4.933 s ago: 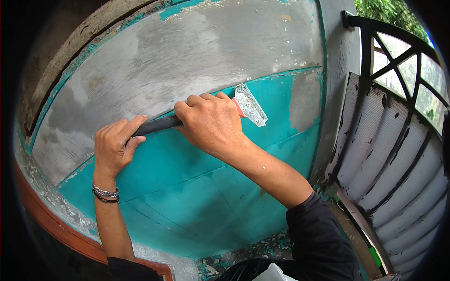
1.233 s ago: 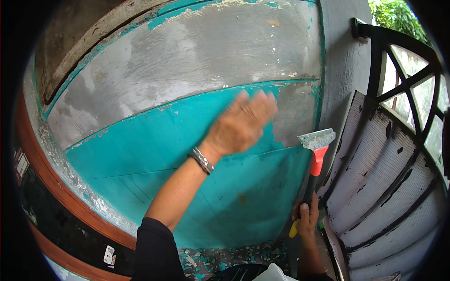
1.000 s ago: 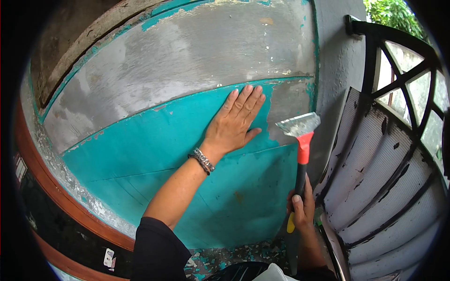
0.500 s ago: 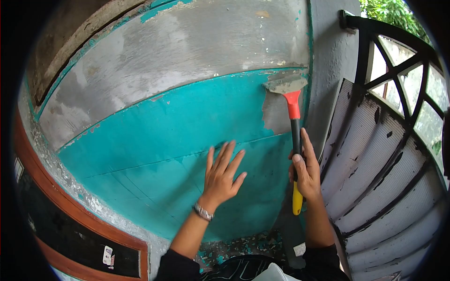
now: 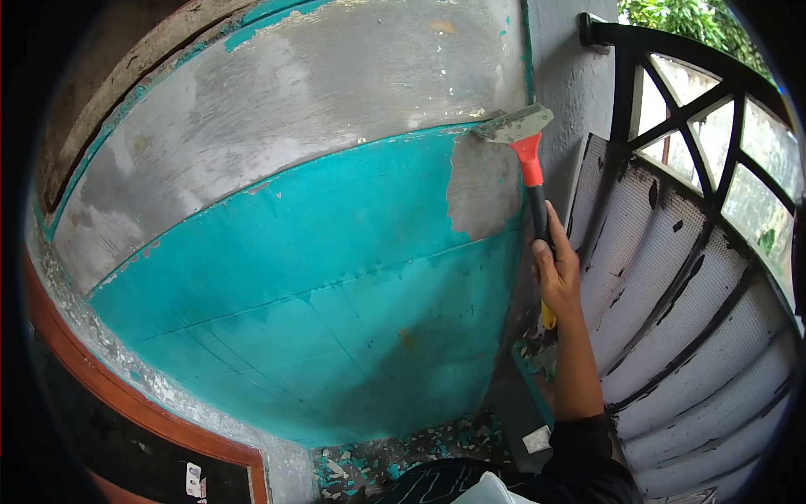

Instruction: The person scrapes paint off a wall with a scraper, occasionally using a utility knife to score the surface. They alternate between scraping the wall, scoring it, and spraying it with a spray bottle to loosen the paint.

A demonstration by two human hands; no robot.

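My right hand (image 5: 557, 270) is wrapped round the black and yellow handle of a scraper (image 5: 527, 160) with a red neck. The scraper's wide, dirty blade points upward at the top right of the teal paint (image 5: 336, 227), over a bare grey patch (image 5: 483, 189). One corner of the blade is by the paint's upper edge; whether it touches the wall cannot be told. Bare grey wall (image 5: 319, 92) shows above the teal area. My left hand is out of view.
A black metal gate (image 5: 688, 269) with pale mesh panels stands at the right, beside a grey pillar (image 5: 573, 84). Paint flakes (image 5: 395, 458) litter the ground below. An orange-brown frame (image 5: 151, 407) borders the lower left.
My left hand has left the wall and gone out of view. My right hand has moved up with the scraper, whose blade is now tilted. The view has shifted slightly.
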